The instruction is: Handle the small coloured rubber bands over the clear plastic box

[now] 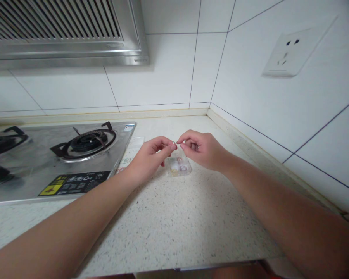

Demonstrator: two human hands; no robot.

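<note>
My left hand (151, 157) and my right hand (203, 149) meet above the worktop, fingertips almost touching. Thumb and forefinger of the left are pinched together, and a tiny pale tip shows there, too small to name. The right thumb and forefinger are also closed in a pinch; whatever lies between them cannot be made out. Just below the fingers a small clear plastic box (176, 171) with compartments rests on the worktop, with small purplish, reddish and yellowish loop-like items inside. Partly behind my left hand lies a clear flat piece (136, 142), with greenish and reddish loop-like shapes near it.
A steel gas hob (29, 170) with black burners borders the left side of the speckled worktop (186, 224). Above it hangs a range hood (90, 54). White tiled walls meet in the corner behind, and a socket (287, 52) is on the right wall.
</note>
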